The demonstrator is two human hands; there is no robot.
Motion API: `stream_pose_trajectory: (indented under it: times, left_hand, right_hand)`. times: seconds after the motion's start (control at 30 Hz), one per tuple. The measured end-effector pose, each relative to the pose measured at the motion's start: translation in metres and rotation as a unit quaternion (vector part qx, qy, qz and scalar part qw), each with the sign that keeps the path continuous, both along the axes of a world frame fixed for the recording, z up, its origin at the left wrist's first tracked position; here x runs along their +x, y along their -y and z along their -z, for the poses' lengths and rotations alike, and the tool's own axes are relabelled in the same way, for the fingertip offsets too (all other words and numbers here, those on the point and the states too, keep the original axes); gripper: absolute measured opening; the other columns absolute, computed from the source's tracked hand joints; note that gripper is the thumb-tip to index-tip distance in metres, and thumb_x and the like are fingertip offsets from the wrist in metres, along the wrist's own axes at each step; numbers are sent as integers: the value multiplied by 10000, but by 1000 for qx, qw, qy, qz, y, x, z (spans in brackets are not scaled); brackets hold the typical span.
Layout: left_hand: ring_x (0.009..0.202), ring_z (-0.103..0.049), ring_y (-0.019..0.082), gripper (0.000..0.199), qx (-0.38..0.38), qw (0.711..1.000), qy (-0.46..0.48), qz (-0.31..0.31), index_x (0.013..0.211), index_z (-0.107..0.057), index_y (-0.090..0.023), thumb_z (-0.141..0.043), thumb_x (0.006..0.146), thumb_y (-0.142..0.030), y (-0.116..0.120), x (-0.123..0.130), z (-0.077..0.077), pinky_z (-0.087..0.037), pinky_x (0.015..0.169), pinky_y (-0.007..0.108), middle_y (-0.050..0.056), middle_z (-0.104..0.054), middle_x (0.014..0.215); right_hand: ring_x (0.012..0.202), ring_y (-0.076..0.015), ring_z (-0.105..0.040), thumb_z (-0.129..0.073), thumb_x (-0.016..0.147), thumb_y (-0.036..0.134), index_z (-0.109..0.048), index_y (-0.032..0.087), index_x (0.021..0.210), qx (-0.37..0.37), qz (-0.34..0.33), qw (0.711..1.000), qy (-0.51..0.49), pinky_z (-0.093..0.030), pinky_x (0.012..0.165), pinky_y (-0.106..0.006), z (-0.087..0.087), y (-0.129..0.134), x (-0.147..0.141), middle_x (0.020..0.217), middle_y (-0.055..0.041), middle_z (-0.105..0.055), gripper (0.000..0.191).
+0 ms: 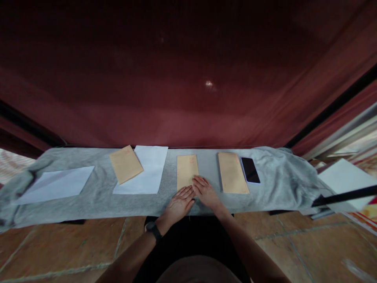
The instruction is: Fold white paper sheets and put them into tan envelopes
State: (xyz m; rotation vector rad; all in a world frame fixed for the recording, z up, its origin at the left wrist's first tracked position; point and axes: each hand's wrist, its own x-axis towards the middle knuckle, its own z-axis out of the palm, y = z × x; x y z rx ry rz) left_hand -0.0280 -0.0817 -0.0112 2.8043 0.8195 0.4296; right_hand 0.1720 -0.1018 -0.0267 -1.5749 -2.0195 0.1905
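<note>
In the head view a brown paper envelope (186,169) lies in front of me on a grey cloth (100,204). My left hand (179,202) rests flat across its near end, fingers stretched out and pointing up to the right. Against its lower right edge lies my right hand (204,192), fingers extended and touching the envelope. The two hands meet near the fingertips. Both are open and hold nothing. The near edge of the envelope is hidden under the hands. Small reddish print shows near its top right corner.
To the right lie a stack of brown envelopes (233,173) and a phone (250,170). On the left, another brown envelope (125,163) overlaps white paper (150,169); a further white sheet (64,182) lies farther left. A dark red curtain (176,98) hangs behind.
</note>
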Motion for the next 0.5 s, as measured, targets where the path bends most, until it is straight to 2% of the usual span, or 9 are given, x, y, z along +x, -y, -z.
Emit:
stream_pose_trajectory:
  times: [0.13,0.3,0.4,0.5]
  left_hand:
    - [1376,-543,189,404,-6,1000,17,1,1411,-583,-224,-460,1032,-291,-1,-1,-2,-402,1198,424,66,-598,1471]
    - [1391,-526,177,403,-27,999,22,0,1418,-573,-237,-479,1027,-259,-5,-2,-1,-409,1198,409,49,-583,1488]
    - [1385,-532,177,392,-37,998,42,2,1401,-583,-254,-506,1016,-246,-7,-3,2,-430,1187,414,44,-597,1475]
    - [1376,-542,183,368,-51,997,53,2,1366,-608,-252,-538,1006,-237,-9,-3,4,-454,1172,418,51,-614,1454]
  right_hand:
    - [1437,-225,-472,-417,1040,271,-504,213,1493,-22,29,996,84,-347,1208,-474,0,-40,4,1550,-92,-504,465]
    - [1455,-203,-449,-392,1053,328,-398,220,1565,-33,77,992,94,-260,1249,-450,-3,-78,10,1550,-99,-496,523]
    - [1469,-205,-428,-378,1052,320,-347,222,1590,-32,85,992,93,-230,1258,-455,-4,-88,11,1562,-101,-474,548]
    - [1465,-209,-433,-386,1046,310,-363,213,1582,-33,86,991,95,-243,1251,-463,-3,-82,10,1556,-105,-484,545]
